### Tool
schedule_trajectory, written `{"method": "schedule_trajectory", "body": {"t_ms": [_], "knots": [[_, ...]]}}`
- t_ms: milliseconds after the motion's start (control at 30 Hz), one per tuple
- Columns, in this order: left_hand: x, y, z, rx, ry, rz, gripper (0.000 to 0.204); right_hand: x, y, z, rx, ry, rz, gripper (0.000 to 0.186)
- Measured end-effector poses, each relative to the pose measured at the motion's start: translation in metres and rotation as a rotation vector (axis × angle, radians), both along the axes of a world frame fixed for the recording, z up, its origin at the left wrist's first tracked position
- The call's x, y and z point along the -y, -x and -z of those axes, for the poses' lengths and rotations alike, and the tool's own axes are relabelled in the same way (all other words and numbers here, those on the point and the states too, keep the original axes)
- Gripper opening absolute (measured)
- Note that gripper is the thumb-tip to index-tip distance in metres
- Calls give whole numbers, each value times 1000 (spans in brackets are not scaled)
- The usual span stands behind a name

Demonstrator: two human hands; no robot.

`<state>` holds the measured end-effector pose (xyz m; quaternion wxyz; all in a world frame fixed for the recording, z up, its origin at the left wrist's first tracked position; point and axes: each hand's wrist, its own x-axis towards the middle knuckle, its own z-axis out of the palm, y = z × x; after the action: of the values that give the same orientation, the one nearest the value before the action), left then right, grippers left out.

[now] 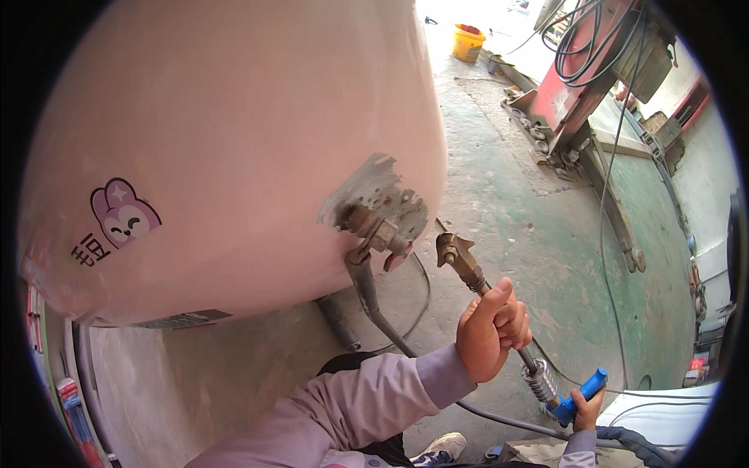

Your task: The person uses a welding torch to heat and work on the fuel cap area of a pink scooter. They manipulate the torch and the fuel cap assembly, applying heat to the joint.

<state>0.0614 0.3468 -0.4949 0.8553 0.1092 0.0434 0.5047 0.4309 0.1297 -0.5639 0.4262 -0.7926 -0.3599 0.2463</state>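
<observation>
My left hand (pixel 488 335) is closed around the metal rod of a long tool, just below its brass head (pixel 454 256). Lower right, my right hand (pixel 587 409) grips the blue handle (pixel 593 384) at the other end, beside a coiled spring (pixel 540 378). Up and left of the brass head, apart from it, is a pink curved body panel (pixel 234 117) with a cartoon rabbit sticker and a rough grey bare patch (pixel 394 187). A metal fitting (pixel 378 230) sits on that patch, with a dark cable (pixel 367 300) running down from it.
A red machine (pixel 577 86) with coiled cables and a long steel arm (pixel 620 226) stands at right on the worn green-grey floor (pixel 523 242). A yellow bucket (pixel 468 43) is behind. Hoses and cables cross the floor near my shoe (pixel 441 448).
</observation>
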Motion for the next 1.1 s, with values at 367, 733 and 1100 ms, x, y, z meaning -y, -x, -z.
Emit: {"method": "schedule_trajectory", "body": {"t_ms": [367,733,1100], "knots": [[-19,17,2,200,-120,92,54,5,-4,-26,88,-44,-43,104],[-26,23,1,369,-262,134,49,18,9,-62,188,-128,-8,111],[-27,28,3,383,-314,158,51,22,14,-67,185,-138,-43,110]]}}
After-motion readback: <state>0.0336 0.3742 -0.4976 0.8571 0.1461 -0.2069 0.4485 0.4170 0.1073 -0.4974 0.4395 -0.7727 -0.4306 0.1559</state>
